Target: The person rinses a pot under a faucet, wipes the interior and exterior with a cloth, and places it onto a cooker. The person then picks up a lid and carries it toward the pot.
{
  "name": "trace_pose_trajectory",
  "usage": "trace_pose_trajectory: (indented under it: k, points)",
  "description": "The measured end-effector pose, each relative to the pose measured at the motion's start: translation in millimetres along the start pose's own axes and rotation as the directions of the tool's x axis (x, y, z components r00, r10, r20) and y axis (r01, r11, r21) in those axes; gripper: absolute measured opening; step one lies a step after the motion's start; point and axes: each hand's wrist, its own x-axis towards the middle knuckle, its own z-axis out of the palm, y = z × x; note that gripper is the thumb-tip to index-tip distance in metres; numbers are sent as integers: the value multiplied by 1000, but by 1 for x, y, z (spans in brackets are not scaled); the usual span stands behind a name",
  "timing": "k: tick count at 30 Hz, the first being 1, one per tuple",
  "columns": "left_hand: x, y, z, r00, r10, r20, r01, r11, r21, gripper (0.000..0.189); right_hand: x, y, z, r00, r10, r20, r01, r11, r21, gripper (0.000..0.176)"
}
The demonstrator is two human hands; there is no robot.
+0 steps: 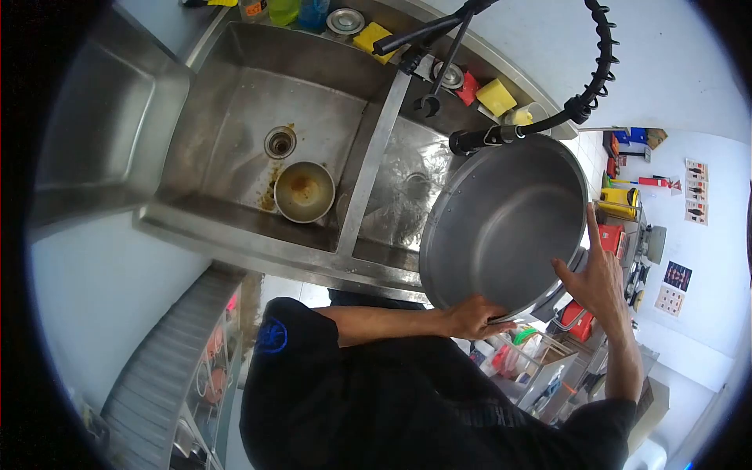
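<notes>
A large grey metal pot (pixel 509 219) is tilted at the right edge of the sink, its mouth facing the camera. My left hand (pixel 474 316) grips its near rim, with fingers over the edge. At the right side of the rim is my right hand (pixel 599 286), its thumb over the edge and its index finger stretched along the outside; the other fingers are mostly hidden. A small round bowl (pixel 304 193) with brown residue sits in the left basin (pixel 251 102), beside the drain. Behind the pot, the right basin (pixel 392 188) looks wet.
A black sprayer hose (pixel 603 70) arches over the pot, its nozzle (pixel 466 142) close to the rim. Yellow sponges (pixel 496 97), metal scourers (pixel 345 21) and bottles (pixel 283 9) line the back ledge. Shelving (pixel 540 364) holding items stands at the lower right.
</notes>
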Motion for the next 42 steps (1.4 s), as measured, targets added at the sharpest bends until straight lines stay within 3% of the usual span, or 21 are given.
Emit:
trace_pose_trajectory:
  k: [16,20,26,29,32,35,42]
  points:
    - [-4,21,-5,989,144,-26,-144,990,0,31,-29,-8,-2,997,-58,-59,58,998,-11,110]
    - [-9,12,10,993,118,-1,-118,993,-23,31,-34,-17,-10,1000,2,-26,-4,999,-42,111]
    - [-13,17,9,983,150,-103,-159,984,-84,25,-37,-27,-12,1000,22,-6,-23,1000,-22,111]
    - [-11,19,3,983,174,-60,-179,980,-84,29,-36,-28,-10,999,-20,-41,19,1000,-22,111]
    - [-13,18,3,986,161,-40,-164,981,-101,30,-38,-32,-13,997,75,23,-76,997,14,112]
    - [-12,17,0,989,147,-8,-147,986,-77,31,-40,-25,-7,999,17,-35,-19,999,-46,112]
    - [-15,16,0,995,42,91,-40,999,-27,28,-50,-9,4,997,49,-64,-49,999,-5,114]
